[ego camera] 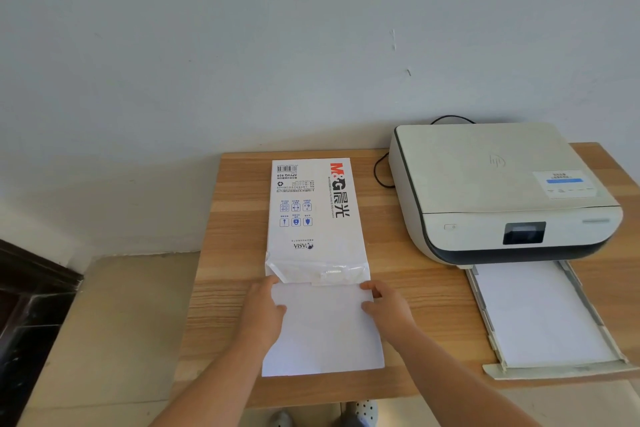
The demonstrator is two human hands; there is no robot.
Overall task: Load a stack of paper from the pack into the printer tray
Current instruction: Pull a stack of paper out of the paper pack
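A white paper pack (313,215) with red and black lettering lies on the wooden table (228,218), its torn end facing me. A stack of white paper (323,333) sticks out of that end toward the table's front edge. My left hand (263,314) grips the stack's left edge and my right hand (384,305) grips its right edge, both close to the pack's mouth. To the right stands a cream printer (491,191). Its tray (540,319) is pulled out toward me, with white paper lying in it.
A black cable (379,172) loops behind the printer's left side against the pale wall. The table's left edge drops to a beige floor, with dark furniture (31,315) at far left. My feet show below the front edge.
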